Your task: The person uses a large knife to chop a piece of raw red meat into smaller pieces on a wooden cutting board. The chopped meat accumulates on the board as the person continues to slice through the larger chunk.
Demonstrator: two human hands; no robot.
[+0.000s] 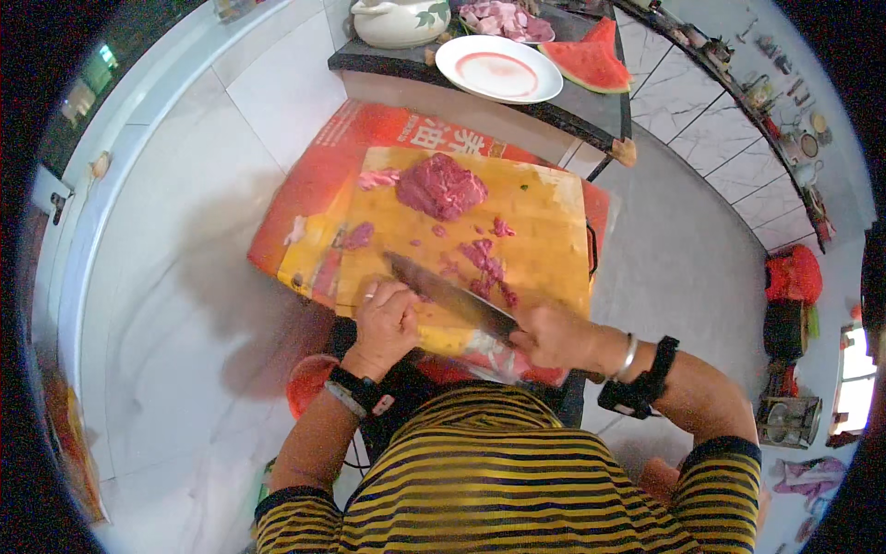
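My right hand (557, 337) grips the handle of a kitchen knife (450, 294), whose dark, broad blade slants up and left over a wooden cutting board (547, 263). Curled against the near left part of the board is my left hand (387, 315), its fingers next to the blade. Whatever lies beneath those fingers is hidden. Cut bits of red meat (488, 262) are scattered beyond the knife. A large lump of raw red meat (441, 188) rests near the far edge, with a paler pink strip (378, 179) beside it. A smaller piece of meat (358, 236) lies to the left.
Red and yellow printed cardboard (287, 235) sits under the board. Beyond it, a dark counter (588, 114) holds a white plate (498, 69), watermelon slices (588, 59), a plate of raw meat (509, 19) and a white pot (401, 24). A red bucket (309, 381) stands below my left forearm.
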